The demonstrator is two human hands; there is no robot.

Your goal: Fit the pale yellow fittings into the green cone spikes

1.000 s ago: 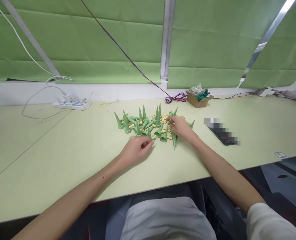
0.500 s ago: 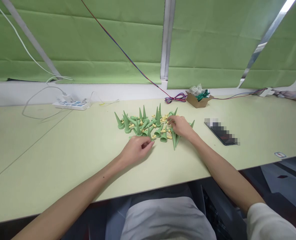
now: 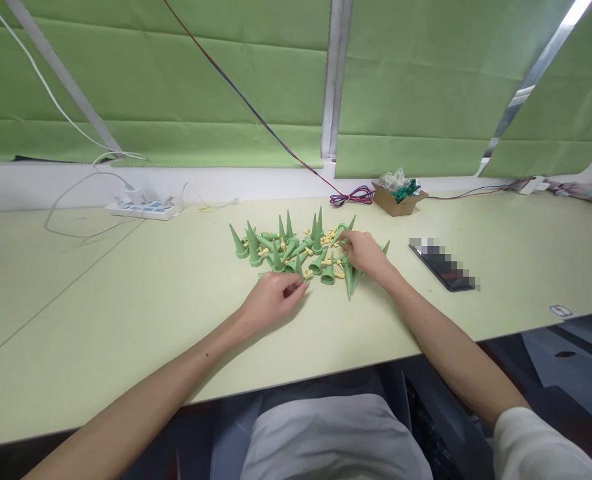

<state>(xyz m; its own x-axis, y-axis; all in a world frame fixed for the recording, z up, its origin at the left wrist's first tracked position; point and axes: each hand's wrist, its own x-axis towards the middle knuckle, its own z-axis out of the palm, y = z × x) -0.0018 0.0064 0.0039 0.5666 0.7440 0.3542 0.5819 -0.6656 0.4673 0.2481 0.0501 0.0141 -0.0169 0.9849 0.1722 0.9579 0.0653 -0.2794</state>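
Green plastic cone-shaped spikes (image 3: 254,251) with round collars lie and stand in a loose pile on the table, several of them upright. Small yellow plastic pieces (image 3: 309,273) are scattered among them. My left hand (image 3: 271,298) rests at the pile's near edge, fingers curled closed beside an upright green cone (image 3: 299,265); what they hold, if anything, is hidden. At the right side of the pile, my right hand (image 3: 365,255) has its fingertips pinched together next to a tilted green cone (image 3: 339,233). Whatever lies between those fingertips cannot be made out.
A dark phone (image 3: 443,265) lies to the right. Behind the pile are a small cardboard box (image 3: 397,205) with plastic and green contents and a coiled red-blue wire (image 3: 352,196). A white power strip (image 3: 143,208) with cables sits at the back left.
My right hand has shifted very slightly to the right, and more of the tilted green cone shows by its fingertips. My left hand stays in place.
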